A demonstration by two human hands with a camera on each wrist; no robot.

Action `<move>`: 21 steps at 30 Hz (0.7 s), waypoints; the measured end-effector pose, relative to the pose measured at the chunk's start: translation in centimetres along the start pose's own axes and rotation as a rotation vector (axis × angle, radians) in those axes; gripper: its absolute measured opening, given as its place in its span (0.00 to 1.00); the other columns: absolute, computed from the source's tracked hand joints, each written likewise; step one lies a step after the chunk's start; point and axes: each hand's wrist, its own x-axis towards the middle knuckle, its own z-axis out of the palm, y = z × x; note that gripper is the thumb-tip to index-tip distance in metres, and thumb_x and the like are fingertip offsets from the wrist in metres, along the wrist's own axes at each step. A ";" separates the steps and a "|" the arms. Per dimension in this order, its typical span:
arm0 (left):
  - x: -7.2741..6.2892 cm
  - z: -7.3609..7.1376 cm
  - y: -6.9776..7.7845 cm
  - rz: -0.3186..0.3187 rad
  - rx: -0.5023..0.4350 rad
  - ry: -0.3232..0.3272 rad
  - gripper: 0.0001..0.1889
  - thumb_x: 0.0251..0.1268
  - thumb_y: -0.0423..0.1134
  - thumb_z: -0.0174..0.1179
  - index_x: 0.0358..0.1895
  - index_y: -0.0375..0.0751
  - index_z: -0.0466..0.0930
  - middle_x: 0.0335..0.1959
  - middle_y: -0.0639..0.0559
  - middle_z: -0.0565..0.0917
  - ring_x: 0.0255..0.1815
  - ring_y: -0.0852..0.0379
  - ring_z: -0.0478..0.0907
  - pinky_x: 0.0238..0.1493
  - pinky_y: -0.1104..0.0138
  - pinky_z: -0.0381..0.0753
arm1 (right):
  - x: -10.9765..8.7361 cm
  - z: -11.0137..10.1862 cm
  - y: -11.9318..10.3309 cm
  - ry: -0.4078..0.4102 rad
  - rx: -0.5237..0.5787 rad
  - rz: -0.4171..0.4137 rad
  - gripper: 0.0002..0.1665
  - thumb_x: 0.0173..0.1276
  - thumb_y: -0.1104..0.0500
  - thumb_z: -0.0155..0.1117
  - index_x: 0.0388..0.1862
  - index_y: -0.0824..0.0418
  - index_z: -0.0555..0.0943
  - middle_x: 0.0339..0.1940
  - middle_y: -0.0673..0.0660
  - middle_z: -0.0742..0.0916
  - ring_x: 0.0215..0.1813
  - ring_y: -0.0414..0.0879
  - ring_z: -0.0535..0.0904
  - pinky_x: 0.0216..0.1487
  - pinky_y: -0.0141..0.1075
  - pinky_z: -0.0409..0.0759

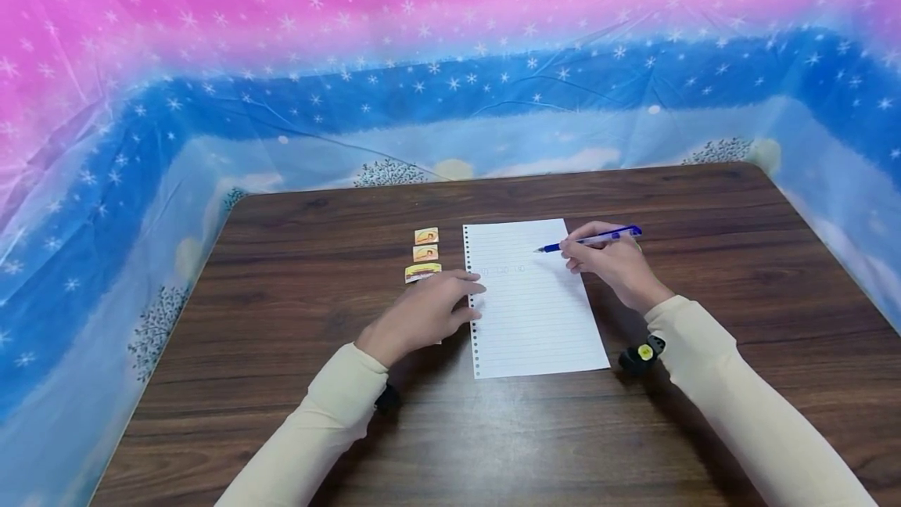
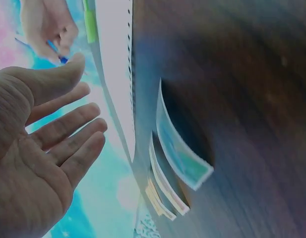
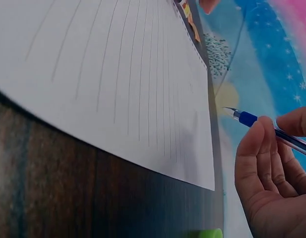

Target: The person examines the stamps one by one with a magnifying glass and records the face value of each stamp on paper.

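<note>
My right hand (image 1: 611, 260) pinches a blue pen (image 1: 591, 239), its tip pointing left over the upper right of a lined sheet of paper (image 1: 538, 319). In the right wrist view the pen (image 3: 249, 119) shows a clear barrel and a blue grip, between thumb and fingers. Faint writing runs across the sheet's upper part. My left hand (image 1: 429, 307) holds nothing; its fingers are loosely spread, with the tips over the sheet's punched left edge. Beneath and behind that hand lies a column of small printed cards (image 1: 425, 253), partly hidden by it.
In the left wrist view several cards (image 2: 182, 153) curve up from the dark wooden table (image 1: 303, 257). A green cylindrical object (image 2: 90, 25) lies beyond the sheet, near my right hand. A snowflake-patterned cloth (image 1: 450, 92) hangs behind the table.
</note>
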 end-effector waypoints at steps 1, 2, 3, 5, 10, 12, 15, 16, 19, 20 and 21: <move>0.1 -0.1 -0.3 -0.009 -0.006 0.009 0.19 0.72 0.36 0.64 0.62 0.34 0.81 0.67 0.40 0.77 0.69 0.47 0.74 0.63 0.56 0.76 | -0.1 -0.2 0.0 0.004 -0.016 0.002 0.21 0.71 0.50 0.69 0.51 0.67 0.82 0.47 0.70 0.86 0.43 0.55 0.87 0.47 0.38 0.86; 0.2 -0.2 -0.5 -0.017 -0.006 0.019 0.19 0.72 0.36 0.64 0.62 0.34 0.81 0.66 0.40 0.78 0.69 0.47 0.74 0.64 0.55 0.76 | -0.2 -0.4 0.0 0.010 -0.031 0.006 0.22 0.71 0.49 0.70 0.51 0.66 0.82 0.47 0.71 0.86 0.43 0.56 0.86 0.47 0.39 0.86; 0.3 -0.3 -0.8 -0.026 -0.007 0.031 0.18 0.72 0.35 0.64 0.62 0.34 0.81 0.66 0.40 0.78 0.68 0.47 0.74 0.64 0.55 0.76 | -0.4 -0.5 -0.1 0.017 -0.049 0.008 0.23 0.70 0.48 0.70 0.51 0.65 0.83 0.46 0.70 0.86 0.43 0.56 0.86 0.47 0.39 0.85; 0.5 -0.6 -1.4 -0.038 -0.002 0.055 0.18 0.72 0.34 0.64 0.61 0.34 0.82 0.65 0.41 0.79 0.68 0.47 0.74 0.64 0.55 0.76 | -0.6 -0.8 -0.2 0.028 -0.052 0.005 0.23 0.70 0.48 0.70 0.51 0.65 0.83 0.46 0.70 0.87 0.42 0.55 0.87 0.47 0.40 0.85; 0.8 -1.3 -2.9 -0.096 -0.007 0.107 0.17 0.72 0.32 0.63 0.61 0.35 0.82 0.65 0.41 0.79 0.68 0.46 0.74 0.62 0.53 0.77 | -1.1 -1.3 -0.2 0.053 0.028 -0.049 0.20 0.72 0.54 0.69 0.50 0.70 0.83 0.44 0.69 0.88 0.41 0.51 0.89 0.46 0.37 0.86; 0.9 -1.5 -3.5 -0.127 -0.017 0.122 0.17 0.72 0.32 0.63 0.61 0.35 0.82 0.65 0.41 0.79 0.68 0.46 0.75 0.60 0.53 0.79 | -1.4 -1.6 -0.1 0.068 0.029 -0.072 0.19 0.72 0.54 0.69 0.48 0.70 0.83 0.44 0.67 0.89 0.40 0.53 0.89 0.44 0.36 0.86; 1.0 -1.8 -4.3 -0.164 -0.030 0.153 0.15 0.72 0.32 0.62 0.59 0.34 0.83 0.62 0.41 0.81 0.66 0.46 0.76 0.59 0.53 0.79 | -1.8 -1.9 0.1 0.093 -0.003 -0.104 0.19 0.70 0.52 0.71 0.46 0.68 0.84 0.42 0.65 0.89 0.40 0.56 0.88 0.42 0.36 0.86; 1.0 -1.8 -4.5 -0.174 -0.032 0.165 0.15 0.72 0.31 0.62 0.59 0.34 0.84 0.61 0.41 0.82 0.65 0.45 0.77 0.59 0.53 0.79 | -2.0 -2.1 0.2 0.103 -0.014 -0.109 0.19 0.70 0.52 0.71 0.46 0.67 0.85 0.42 0.63 0.90 0.40 0.58 0.88 0.42 0.36 0.86; 1.1 -2.0 -5.1 -0.204 -0.038 0.197 0.15 0.72 0.31 0.62 0.58 0.34 0.84 0.59 0.40 0.83 0.63 0.44 0.78 0.57 0.51 0.80 | -2.4 -2.4 0.4 0.121 -0.028 -0.122 0.18 0.70 0.52 0.71 0.47 0.67 0.85 0.41 0.61 0.90 0.41 0.57 0.87 0.42 0.35 0.86; 1.2 -2.0 -5.3 -0.212 -0.039 0.206 0.15 0.72 0.31 0.62 0.58 0.34 0.84 0.59 0.40 0.83 0.63 0.43 0.78 0.58 0.51 0.80 | -2.5 -2.6 0.5 0.125 -0.024 -0.124 0.19 0.71 0.53 0.70 0.48 0.68 0.85 0.41 0.60 0.90 0.40 0.55 0.88 0.43 0.35 0.86; 1.2 -2.1 -5.4 -0.219 -0.040 0.212 0.15 0.72 0.32 0.62 0.58 0.34 0.84 0.59 0.39 0.82 0.62 0.43 0.78 0.57 0.51 0.80 | -2.7 -2.7 0.6 0.128 -0.016 -0.126 0.19 0.71 0.54 0.70 0.48 0.69 0.85 0.40 0.58 0.90 0.40 0.53 0.88 0.43 0.34 0.86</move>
